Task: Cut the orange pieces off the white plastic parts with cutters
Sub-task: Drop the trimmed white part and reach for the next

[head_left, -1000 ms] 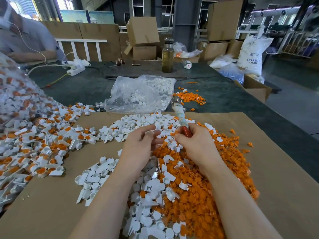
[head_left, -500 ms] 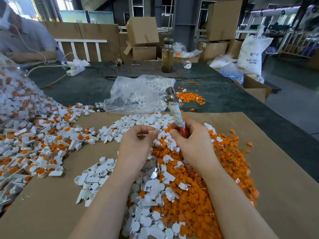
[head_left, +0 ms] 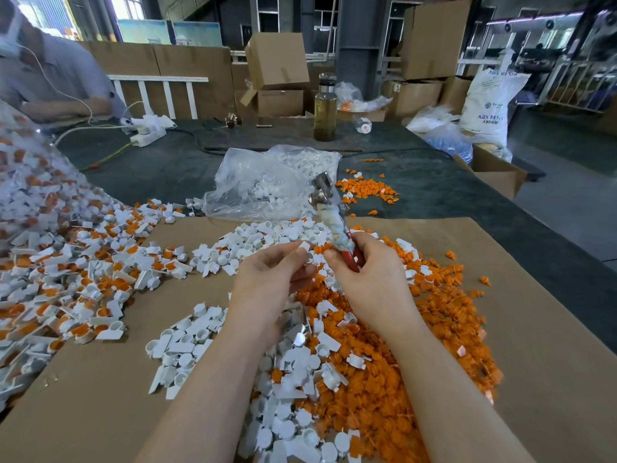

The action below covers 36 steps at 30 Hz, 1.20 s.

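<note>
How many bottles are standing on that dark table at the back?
1: a tall clear bottle of yellowish liquid stands upright on the far side of the dark table, behind the plastic bag of white parts. Others may be hidden among the boxes behind.

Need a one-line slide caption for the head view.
Left hand pinches a white part; right hand grips cutters over sorted orange offcuts.
</note>
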Tool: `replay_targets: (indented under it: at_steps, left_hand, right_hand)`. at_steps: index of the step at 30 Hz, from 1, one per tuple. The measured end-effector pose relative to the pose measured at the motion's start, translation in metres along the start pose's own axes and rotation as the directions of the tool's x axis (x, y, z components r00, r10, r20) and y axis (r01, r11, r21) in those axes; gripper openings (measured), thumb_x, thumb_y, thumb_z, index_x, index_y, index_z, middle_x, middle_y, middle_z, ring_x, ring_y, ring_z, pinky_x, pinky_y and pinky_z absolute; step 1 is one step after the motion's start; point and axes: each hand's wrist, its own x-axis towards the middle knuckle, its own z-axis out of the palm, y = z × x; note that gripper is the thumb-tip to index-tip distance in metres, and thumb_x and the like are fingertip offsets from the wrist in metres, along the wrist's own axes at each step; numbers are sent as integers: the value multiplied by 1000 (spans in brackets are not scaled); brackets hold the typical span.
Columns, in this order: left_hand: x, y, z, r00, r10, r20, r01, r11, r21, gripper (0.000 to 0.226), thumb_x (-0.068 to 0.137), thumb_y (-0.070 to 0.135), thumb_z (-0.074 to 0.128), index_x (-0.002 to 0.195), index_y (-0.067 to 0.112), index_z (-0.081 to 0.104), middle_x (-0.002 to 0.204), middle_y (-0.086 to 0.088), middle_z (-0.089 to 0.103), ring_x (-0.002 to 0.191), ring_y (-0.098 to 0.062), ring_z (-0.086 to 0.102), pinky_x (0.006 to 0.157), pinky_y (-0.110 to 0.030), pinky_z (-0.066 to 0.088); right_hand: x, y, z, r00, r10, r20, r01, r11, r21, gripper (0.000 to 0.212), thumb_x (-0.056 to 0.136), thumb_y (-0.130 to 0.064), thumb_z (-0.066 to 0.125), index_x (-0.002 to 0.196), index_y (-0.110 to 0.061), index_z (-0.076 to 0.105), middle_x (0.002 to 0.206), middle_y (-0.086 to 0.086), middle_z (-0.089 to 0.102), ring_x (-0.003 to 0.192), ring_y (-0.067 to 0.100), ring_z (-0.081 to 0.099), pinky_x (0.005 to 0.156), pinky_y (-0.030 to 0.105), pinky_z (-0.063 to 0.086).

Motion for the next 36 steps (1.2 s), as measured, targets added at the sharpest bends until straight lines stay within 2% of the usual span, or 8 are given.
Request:
replay_targets:
  at_steps: [3,10,16,20,25,27,30,36]
  left_hand:
    - [-2,1,1,1000,13,-18,-14,999,-48,5,87,3,70,86,8,71,73,-9,75,67,-19,74,57,-23,57]
    - [-8,1,6,989,143,-49,-138,987,84,2,83,3,74,84,4,73,70,-12,74,66,-20,74,58,-19,56]
    - [-12,-1,11,953,286,-97,-251,928,274,11,80,15,80,74,22,75,68,2,74,71,-16,74,71,-31,60]
    - [-13,-2,11,924,374,-81,-322,874,364,9,80,20,80,76,27,76,69,9,74,70,-10,72,69,-27,60]
    - [-14,-4,13,905,420,-64,-358,835,418,17,81,20,79,73,34,73,68,17,72,67,0,68,59,-9,50]
    - [-14,-5,12,901,429,-57,-365,825,431,18,81,20,79,73,34,72,68,19,72,67,1,68,59,-8,49]
    - [-14,-5,13,894,444,-56,-375,812,446,20,81,19,78,72,35,71,67,20,71,65,4,67,57,-6,48]
    - [-10,-6,12,896,433,-101,-339,812,475,15,81,22,77,73,31,70,65,21,69,61,4,64,54,-6,47]
  right_hand:
    - [-1,0,0,1000,-8,-7,8,1000,0,18,92,-37,63,99,-20,62,77,-13,58,66,4,53,59,18,37]
    - [-2,-2,3,995,-35,-97,33,999,-23,17,90,-36,65,100,-23,63,77,-17,61,66,3,57,57,20,43]
    - [-3,-3,5,986,-43,-159,45,999,6,14,89,-32,68,99,-24,63,82,-15,65,72,7,61,65,34,55]
    - [-4,-2,5,982,-62,-176,67,998,20,13,88,-29,70,91,-30,57,72,-20,58,64,-1,55,57,20,41]
    - [-4,-4,6,986,-46,-158,55,997,52,11,89,-29,69,98,-25,64,84,-16,66,74,7,63,69,39,57]
    - [-4,-3,6,989,-46,-143,54,997,57,11,89,-29,68,98,-24,64,82,-16,65,74,6,62,67,34,55]
    - [-3,-2,4,991,-56,-121,57,998,4,8,89,-30,68,92,-28,60,69,-18,56,62,-3,54,52,12,37]
    - [0,-5,2,1000,-20,-1,20,1000,-9,15,90,-26,65,104,-20,65,78,-16,59,69,1,52,59,16,34]
